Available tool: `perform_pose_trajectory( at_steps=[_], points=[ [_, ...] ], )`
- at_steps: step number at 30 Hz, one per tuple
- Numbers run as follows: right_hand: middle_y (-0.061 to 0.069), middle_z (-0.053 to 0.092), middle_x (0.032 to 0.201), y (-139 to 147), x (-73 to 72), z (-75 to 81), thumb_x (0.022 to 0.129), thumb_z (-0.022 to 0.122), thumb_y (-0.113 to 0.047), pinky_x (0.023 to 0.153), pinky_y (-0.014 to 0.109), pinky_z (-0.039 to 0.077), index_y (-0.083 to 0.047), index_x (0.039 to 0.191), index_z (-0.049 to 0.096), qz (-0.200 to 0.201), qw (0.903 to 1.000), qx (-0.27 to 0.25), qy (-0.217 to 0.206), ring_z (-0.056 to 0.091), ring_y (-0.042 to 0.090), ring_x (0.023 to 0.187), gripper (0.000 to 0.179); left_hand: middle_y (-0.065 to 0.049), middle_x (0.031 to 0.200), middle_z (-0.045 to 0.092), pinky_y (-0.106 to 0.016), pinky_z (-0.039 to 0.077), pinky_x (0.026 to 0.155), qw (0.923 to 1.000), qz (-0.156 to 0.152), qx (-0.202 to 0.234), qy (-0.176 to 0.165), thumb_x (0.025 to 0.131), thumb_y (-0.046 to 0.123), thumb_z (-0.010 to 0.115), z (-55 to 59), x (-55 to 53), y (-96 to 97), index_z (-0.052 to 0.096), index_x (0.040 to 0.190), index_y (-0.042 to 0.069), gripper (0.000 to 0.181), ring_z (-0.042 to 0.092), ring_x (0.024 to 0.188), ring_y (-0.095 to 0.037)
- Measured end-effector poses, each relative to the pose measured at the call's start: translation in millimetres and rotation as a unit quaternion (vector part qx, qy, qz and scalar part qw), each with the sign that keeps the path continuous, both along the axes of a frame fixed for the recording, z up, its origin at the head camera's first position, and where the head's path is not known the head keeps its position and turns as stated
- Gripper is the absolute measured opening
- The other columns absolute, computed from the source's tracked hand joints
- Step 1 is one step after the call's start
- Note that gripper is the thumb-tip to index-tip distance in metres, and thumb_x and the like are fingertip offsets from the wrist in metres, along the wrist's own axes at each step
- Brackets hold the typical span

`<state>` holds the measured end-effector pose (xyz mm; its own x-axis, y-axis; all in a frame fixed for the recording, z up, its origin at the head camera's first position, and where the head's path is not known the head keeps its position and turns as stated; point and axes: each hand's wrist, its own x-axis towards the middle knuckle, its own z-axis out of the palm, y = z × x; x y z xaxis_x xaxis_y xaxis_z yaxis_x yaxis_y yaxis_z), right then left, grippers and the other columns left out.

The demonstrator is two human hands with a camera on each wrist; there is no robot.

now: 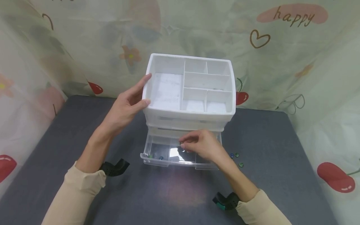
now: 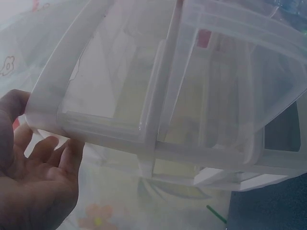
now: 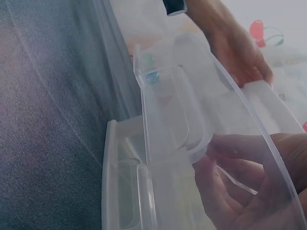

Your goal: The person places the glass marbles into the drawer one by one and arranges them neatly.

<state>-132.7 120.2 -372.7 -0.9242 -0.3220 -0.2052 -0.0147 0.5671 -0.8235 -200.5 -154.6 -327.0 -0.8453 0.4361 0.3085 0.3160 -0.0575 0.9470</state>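
A white drawer organizer (image 1: 191,116) with a divided top tray stands on the dark table. My left hand (image 1: 126,101) grips its left side, thumb at the front corner of the rim; the left wrist view has these fingers (image 2: 69,160) curled at the edge of the frame. Below, a clear drawer (image 1: 157,147) is pulled out, with a green marble (image 1: 151,156) and a blue marble (image 1: 161,158) at its left front. My right hand (image 1: 203,145) hangs over this drawer, thumb and fingertips pinching a small marble (image 1: 181,143), largely hidden by the fingers.
Several loose marbles lie right of the drawer, among them a blue one (image 1: 232,155) and a green one (image 1: 241,164). A printed curtain (image 1: 197,34) hangs close behind the organizer and along both sides of the table (image 1: 174,200).
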Motion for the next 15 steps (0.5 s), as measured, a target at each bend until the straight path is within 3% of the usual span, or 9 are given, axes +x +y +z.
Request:
perform_pose_trajectory(
  at_steps=[7, 15],
  points=[
    [-0.002, 0.075, 0.085, -0.3, 0.2, 0.9, 0.088, 0.076, -0.017, 0.065, 0.029, 0.051, -0.013, 0.104, 0.079, -0.014, 0.9998, 0.001, -0.011, 0.070, 0.012, 0.073, 0.016, 0.002, 0.163, 0.023, -0.022, 0.039, 0.103, 1.0000, -0.003, -0.002, -0.003, 0.099, 0.003, 0.058, 0.2, -0.3, -0.4, 0.030, 0.157, 0.028, 0.068, 0.025, 0.148, -0.017],
    [-0.002, 0.073, 0.078, 1.3, 1.0, -0.4, 0.087, 0.076, -0.018, 0.061, 0.030, 0.049, -0.010, 0.103, 0.079, 0.002, 1.0000, 0.001, 0.003, 0.067, 0.014, 0.070, 0.018, 0.000, 0.164, 0.022, -0.021, 0.039, 0.103, 1.0000, 0.000, -0.003, 0.000, 0.099, 0.003, 0.058, -0.1, -0.2, -0.9, 0.030, 0.157, 0.027, 0.068, 0.025, 0.148, -0.019]
  ],
)
